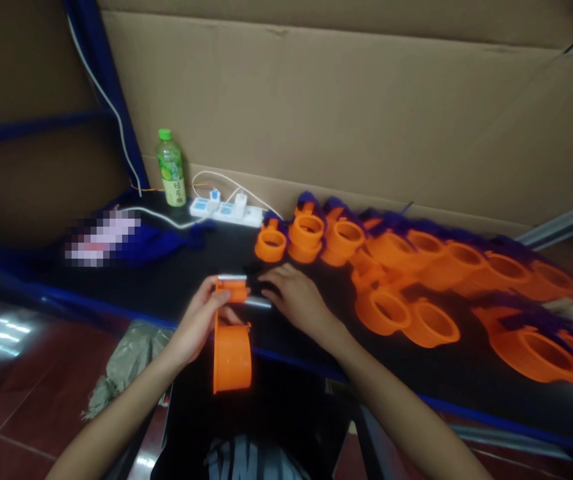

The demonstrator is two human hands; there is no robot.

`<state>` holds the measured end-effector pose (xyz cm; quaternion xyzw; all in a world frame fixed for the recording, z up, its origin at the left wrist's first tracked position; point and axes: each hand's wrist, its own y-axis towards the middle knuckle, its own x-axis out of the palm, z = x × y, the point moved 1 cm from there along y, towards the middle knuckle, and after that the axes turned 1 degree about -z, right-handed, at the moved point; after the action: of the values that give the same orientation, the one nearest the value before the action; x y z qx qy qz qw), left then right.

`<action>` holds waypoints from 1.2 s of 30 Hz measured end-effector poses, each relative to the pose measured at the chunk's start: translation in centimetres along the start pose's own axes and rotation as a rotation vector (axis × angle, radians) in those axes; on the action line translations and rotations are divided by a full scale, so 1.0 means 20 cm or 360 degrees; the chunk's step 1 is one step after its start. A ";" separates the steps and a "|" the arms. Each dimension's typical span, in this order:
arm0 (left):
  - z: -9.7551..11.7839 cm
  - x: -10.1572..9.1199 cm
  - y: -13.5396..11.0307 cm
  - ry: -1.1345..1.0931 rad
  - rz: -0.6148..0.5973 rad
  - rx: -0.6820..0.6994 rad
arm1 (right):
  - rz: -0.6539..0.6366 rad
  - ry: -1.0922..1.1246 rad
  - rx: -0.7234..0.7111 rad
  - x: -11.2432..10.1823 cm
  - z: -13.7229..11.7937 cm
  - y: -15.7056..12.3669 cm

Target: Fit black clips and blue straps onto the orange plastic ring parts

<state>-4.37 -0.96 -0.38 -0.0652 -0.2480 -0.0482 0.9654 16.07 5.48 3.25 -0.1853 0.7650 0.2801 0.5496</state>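
Note:
My left hand is closed around the upper part of an orange plastic ring piece, whose wide round collar hangs below my fingers. Two silver metal strips or rods stick out of its top part toward the right. My right hand is at their far end, fingers curled in around a small dark part that blurs into the black tabletop. What exactly those fingers grip is hidden. The held piece is just above the table's front edge, over my lap.
Several similar orange ring pieces with dark blue tops stand across the table to the right. At the back are a power strip with cables and a green-capped bottle. A cardboard wall rises behind. A sack lies on the floor.

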 end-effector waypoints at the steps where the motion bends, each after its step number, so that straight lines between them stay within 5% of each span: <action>1: 0.00 0.00 0.00 -0.0020 0.0002 -0.0007 | 0.0006 0.0013 0.0016 0.01 0.01 0.00; 7: 0.00 0.00 0.01 -0.0101 0.0064 0.0046 | 0.0317 0.0540 0.0114 -0.02 0.07 -0.02; 12: -0.01 0.01 0.00 -0.0046 0.0036 0.0028 | 0.0305 0.0969 -0.0028 -0.08 0.01 -0.03; 20: -0.03 0.02 -0.01 0.0128 -0.0060 0.0080 | 0.0619 0.0816 0.0253 0.02 -0.20 -0.02; 28: -0.06 -0.02 0.00 0.0201 0.0092 0.0017 | 0.0718 0.0800 0.0255 0.04 -0.28 -0.02; 36: -0.04 0.00 0.01 -0.0059 0.0165 -0.0022 | 0.0608 0.0653 -0.0284 0.03 -0.27 0.02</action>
<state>-3.97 -0.82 -1.00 -0.0854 -0.2618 0.0014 0.9613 11.64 2.31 4.07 -0.1385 0.8535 0.4013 0.3022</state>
